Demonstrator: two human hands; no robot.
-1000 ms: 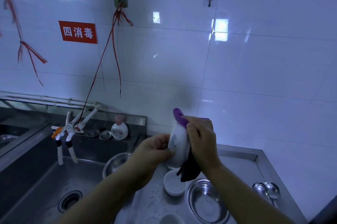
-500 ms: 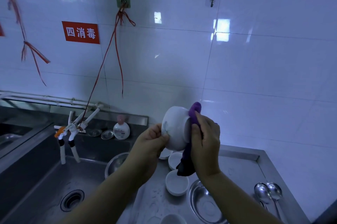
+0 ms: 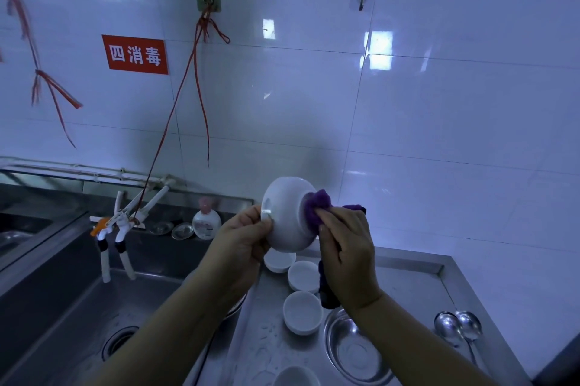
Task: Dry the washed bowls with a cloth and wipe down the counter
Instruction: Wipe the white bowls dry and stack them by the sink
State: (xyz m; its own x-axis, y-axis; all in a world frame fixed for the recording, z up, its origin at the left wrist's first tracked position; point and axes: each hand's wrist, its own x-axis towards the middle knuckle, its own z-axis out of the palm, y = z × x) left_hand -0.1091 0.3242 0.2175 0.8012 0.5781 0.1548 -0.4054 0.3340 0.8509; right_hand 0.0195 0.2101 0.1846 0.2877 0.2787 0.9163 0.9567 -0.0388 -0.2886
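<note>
I hold a white bowl point(image 3: 287, 216) up in front of the wall, tipped on its side with its foot turned to the right. My left hand point(image 3: 241, 241) grips its rim at the left. My right hand point(image 3: 346, 255) holds a purple cloth point(image 3: 315, 206) and presses it against the bowl's foot; the cloth's dark tail hangs below my palm. Under my hands, several small white bowls point(image 3: 303, 312) stand on the wet steel counter point(image 3: 405, 279). Another white bowl point(image 3: 295, 376) shows at the bottom edge.
A steel bowl point(image 3: 354, 348) sits on the counter near my right wrist, with two steel spoons point(image 3: 458, 327) to its right. The sink point(image 3: 78, 316) with white taps point(image 3: 119, 228) lies at the left, a soap bottle point(image 3: 206, 220) on its back ledge. The tiled wall stands close behind.
I have raised the bowl higher and turned it so its foot faces right. The cloth has moved from the bowl's side to its foot.
</note>
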